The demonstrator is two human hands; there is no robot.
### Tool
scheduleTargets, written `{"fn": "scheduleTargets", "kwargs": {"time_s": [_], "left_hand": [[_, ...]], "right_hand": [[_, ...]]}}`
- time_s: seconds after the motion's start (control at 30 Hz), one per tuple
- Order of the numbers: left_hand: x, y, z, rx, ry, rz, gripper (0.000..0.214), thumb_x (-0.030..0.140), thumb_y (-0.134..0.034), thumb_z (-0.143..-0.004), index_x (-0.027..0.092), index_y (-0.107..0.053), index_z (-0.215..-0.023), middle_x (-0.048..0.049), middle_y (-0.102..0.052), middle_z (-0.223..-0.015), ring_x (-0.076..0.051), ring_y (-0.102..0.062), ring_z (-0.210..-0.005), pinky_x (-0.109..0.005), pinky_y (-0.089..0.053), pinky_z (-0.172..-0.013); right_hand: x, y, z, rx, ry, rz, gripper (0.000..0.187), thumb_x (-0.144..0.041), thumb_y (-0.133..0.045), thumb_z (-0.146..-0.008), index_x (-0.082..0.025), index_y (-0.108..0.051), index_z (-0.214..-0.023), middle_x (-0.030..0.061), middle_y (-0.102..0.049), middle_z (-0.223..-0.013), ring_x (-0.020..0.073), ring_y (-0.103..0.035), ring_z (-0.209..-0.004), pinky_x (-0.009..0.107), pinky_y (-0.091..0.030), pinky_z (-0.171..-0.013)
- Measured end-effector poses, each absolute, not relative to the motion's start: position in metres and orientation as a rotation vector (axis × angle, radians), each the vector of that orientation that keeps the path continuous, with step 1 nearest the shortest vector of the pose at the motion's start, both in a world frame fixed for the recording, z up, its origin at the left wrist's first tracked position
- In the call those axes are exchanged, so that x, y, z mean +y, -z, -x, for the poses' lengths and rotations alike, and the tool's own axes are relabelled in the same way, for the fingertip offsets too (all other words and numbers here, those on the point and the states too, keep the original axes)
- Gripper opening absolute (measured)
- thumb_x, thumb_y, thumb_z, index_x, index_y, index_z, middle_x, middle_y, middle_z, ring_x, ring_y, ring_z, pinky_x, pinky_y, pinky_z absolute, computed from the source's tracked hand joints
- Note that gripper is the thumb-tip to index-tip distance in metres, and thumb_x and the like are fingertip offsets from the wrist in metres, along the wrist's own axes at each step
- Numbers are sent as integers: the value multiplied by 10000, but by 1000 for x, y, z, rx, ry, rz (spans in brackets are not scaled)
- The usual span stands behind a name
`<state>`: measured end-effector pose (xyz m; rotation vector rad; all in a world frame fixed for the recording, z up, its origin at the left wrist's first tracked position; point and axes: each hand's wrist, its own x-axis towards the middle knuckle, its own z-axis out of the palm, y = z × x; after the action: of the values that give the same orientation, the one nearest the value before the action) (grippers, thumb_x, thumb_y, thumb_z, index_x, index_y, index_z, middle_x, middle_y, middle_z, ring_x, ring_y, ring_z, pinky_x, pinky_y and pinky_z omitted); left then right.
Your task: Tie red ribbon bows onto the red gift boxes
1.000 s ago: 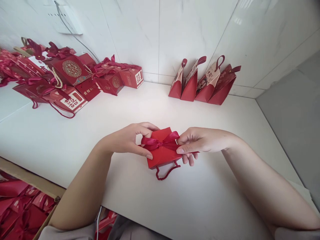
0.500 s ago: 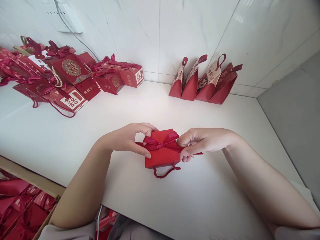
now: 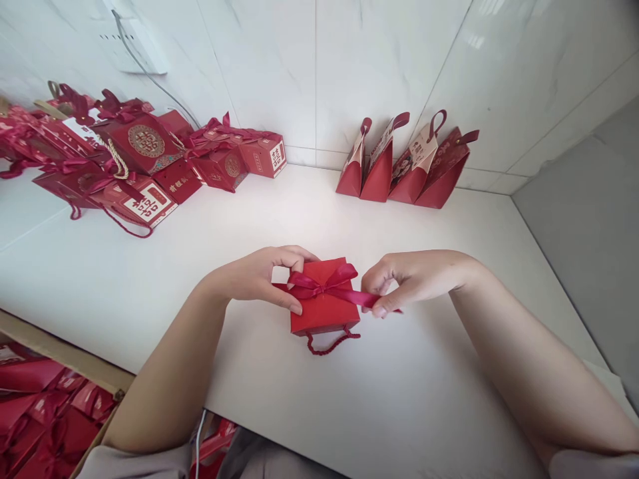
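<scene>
A small red gift box [image 3: 324,316] rests on the white table in front of me, with a dark red ribbon bow [image 3: 322,287] tied across its top. From its near side hangs a twisted red cord handle [image 3: 327,349]. My left hand [image 3: 272,279] grips the box from the left, thumb on the top face and fingers at the far side. Pinched between thumb and fingers of my right hand [image 3: 392,286] is the right tail of the ribbon, drawn out straight just beyond the box's right edge.
Red decorated boxes [image 3: 144,143] with cords and ribbons are piled at the back left. Several triangular red boxes [image 3: 404,166] with loop handles line the tiled wall. An open carton [image 3: 110,379] of red boxes stands low at left. A grey panel borders the right.
My right hand has come away from the box's right side, and the ribbon tail is now stretched out in its fingers. My left hand keeps its hold on the box.
</scene>
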<state>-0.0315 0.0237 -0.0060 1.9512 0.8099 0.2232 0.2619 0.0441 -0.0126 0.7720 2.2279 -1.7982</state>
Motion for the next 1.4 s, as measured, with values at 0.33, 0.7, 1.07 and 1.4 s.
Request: {"fn": "scheduleTargets", "kwargs": {"time_s": [0.33,0.7,1.07,1.4], "left_hand": [[22,6,29,806,-219,-1933,317,357,-803,-705,186,-538,-732,-70,-571,-1314,-240,-552,-1173,-359,-442,-983],[22,4,34,837,-241,-1896,251,398,-660,-844,181,-601,-734,-62,-584,-1326,-233,-585,-1124,-343,-466,-948],[24,0,34,737,-240,-1955,242,317,-547,-935,181,-629,-753,-59,-572,-1326,-205,-588,-1113,-306,-460,-939],[25,1,35,720,-244,-1993,265,312,-556,-925,168,-590,-705,-85,-570,-1356,-217,-604,-1082,-326,-470,-923]], "right_hand": [[42,22,-246,2186,2380,-916,314,-486,-558,-938,-173,-565,-971,-23,-645,-544,87,-485,-349,208,-387,-388],[45,38,-240,2166,2448,-749,307,-397,-654,-899,-135,-613,-744,10,-665,-631,86,-560,-520,213,-448,-499],[43,35,-242,2184,2418,-686,297,-352,-640,-913,-147,-570,-710,-7,-626,-621,84,-525,-539,227,-417,-545],[47,40,-243,2208,2383,-675,335,-379,-643,-905,-154,-520,-689,-17,-585,-611,77,-488,-529,226,-392,-532]]}}
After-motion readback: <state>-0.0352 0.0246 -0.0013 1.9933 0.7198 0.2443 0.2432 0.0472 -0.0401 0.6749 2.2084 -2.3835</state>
